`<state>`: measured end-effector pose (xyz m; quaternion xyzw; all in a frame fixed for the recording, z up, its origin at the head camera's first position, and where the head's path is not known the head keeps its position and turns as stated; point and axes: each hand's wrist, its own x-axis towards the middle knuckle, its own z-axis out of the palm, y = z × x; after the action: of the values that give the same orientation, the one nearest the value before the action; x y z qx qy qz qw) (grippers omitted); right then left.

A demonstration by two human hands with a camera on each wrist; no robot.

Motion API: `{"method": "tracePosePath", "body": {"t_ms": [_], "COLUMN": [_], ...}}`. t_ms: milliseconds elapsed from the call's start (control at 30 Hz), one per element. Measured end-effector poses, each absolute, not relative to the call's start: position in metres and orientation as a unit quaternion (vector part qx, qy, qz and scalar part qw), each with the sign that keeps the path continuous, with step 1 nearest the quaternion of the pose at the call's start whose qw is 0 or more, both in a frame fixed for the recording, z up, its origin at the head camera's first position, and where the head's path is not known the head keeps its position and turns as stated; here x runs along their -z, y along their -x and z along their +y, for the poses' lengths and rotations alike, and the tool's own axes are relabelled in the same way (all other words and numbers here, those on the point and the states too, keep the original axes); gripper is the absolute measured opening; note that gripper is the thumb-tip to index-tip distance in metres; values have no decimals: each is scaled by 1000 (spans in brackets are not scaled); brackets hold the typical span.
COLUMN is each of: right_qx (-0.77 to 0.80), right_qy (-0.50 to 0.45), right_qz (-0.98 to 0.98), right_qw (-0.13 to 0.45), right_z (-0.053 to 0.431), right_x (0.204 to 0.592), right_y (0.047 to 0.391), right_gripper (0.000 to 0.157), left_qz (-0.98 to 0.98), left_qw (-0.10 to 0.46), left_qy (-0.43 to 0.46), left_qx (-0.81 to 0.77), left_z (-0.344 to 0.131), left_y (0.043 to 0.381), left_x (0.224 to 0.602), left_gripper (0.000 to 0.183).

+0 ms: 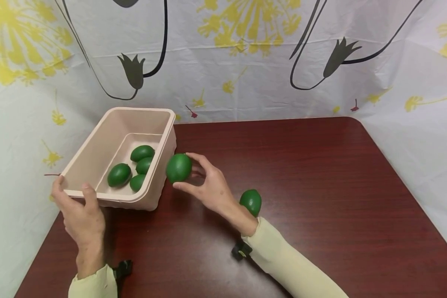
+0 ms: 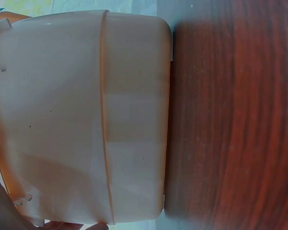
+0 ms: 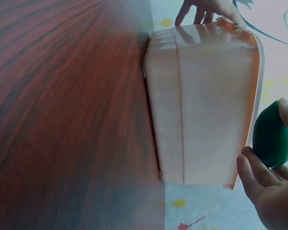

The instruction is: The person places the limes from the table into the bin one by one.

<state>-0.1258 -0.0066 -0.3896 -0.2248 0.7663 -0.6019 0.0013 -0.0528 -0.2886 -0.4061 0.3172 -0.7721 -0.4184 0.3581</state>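
Note:
My right hand pinches a green lime between thumb and fingers, just outside the right wall of a beige plastic bin. The right wrist view shows the same lime beside the bin's rim. At the bin's near left corner, my left hand grips the rim, thumb over the front edge and fingers along the left side. Several limes lie on the bin's floor, some partly hidden by its right wall. Another lime sits on the table behind my right wrist, partly covered by it.
The dark red wooden table extends to the right of the bin. A white cloth with yellow and grey plant prints hangs behind the table and along its sides. Each wrist carries a small black camera.

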Motion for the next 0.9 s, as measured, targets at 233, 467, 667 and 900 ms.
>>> {"method": "tracePosePath", "body": {"t_ms": [233, 467, 667, 900], "right_qx": [604, 617, 629, 630], "right_qy": [234, 240, 239, 246], "right_qz": [762, 749, 740, 736], "right_qw": [0, -2, -7, -9], "right_z": [-11, -17, -22, -27], "right_x": [389, 388, 386, 384], "right_y": [126, 126, 129, 130], "right_gripper": [76, 76, 75, 74], "left_qz": [-774, -773, -772, -773], "left_qw": [360, 362, 360, 358], "left_qy": [-314, -313, -315, -316], "left_qx": [415, 416, 419, 417], "left_z": [-288, -288, -288, -289], "left_y": [53, 52, 52, 52], "left_x": [406, 406, 407, 407], "left_gripper": [65, 65, 64, 65]}}
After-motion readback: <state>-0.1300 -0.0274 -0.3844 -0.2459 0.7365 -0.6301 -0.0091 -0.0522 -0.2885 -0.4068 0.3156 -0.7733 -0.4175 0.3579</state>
